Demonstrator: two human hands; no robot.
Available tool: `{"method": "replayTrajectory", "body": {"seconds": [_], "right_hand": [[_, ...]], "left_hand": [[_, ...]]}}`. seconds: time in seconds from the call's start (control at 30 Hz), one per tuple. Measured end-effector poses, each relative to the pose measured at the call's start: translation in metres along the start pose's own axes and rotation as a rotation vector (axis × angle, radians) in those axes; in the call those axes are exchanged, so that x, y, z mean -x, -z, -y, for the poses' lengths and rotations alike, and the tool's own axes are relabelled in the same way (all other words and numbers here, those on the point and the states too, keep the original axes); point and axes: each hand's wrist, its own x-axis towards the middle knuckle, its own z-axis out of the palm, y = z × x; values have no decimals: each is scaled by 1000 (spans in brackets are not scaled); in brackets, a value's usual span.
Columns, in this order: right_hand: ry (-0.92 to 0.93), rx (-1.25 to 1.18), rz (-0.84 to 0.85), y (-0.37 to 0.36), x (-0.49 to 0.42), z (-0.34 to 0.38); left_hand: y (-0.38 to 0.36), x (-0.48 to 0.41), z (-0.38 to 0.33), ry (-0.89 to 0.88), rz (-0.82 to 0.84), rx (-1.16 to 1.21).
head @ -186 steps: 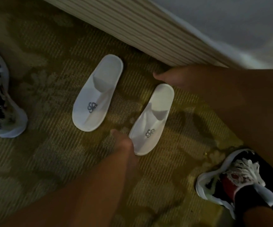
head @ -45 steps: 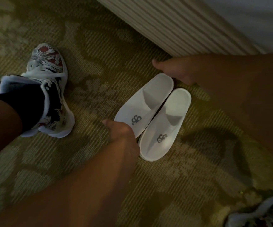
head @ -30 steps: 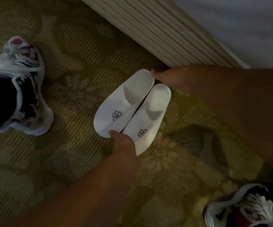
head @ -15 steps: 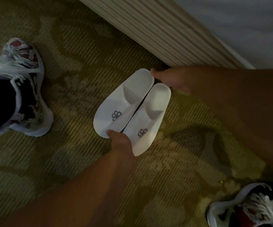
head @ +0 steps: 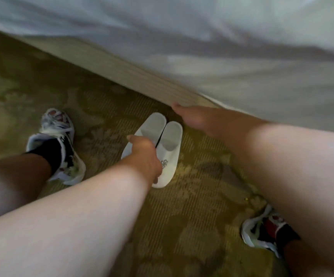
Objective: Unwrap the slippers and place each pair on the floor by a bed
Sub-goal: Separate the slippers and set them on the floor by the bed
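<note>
Lying side by side on the patterned carpet [head: 192,206] are two white slippers [head: 170,144], touching along their inner edges, close to the striped base of the bed [head: 142,76]. A white sheet [head: 222,47] hangs over that base. The person is bending low. Their left hand [head: 144,156] is over the near end of the left slipper and covers part of it; the fingers curl down, but I cannot tell if they grip the slipper or just rest on it. Their right hand [head: 192,118] is near the far ends of the slippers, by the bed base, with the thumb poking out; I cannot tell if it touches a slipper. A sneaker [head: 58,144] stands to the left, well apart, and another sneaker [head: 262,230] is off to the right
</note>
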Motion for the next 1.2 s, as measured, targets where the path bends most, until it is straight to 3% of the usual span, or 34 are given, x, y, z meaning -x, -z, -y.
{"method": "replayTrajectory", "body": {"seconds": [0.13,0.33,0.53,0.67,0.9,1.07,1.2], "right_hand": [[64,-122,-108,16,74,3],[71,-85,-238,54,203,19],[244,-129,-391,85,332,15],[319,-264,-475,96,406,-6],[383,-346,-756,116,526,-57],[417,-369,-992,113,588,-108],[353,-349,-1115,107,625,-151]], "left_hand": [[6,90,-19,41,55,-16],[17,203,-14,-313,179,-225],[27,318,3,-587,322,-286],[30,387,33,-760,462,-305],[39,492,105,-1035,500,-531],[39,541,159,-1432,538,-745],[33,565,204,-1582,613,-824]]}}
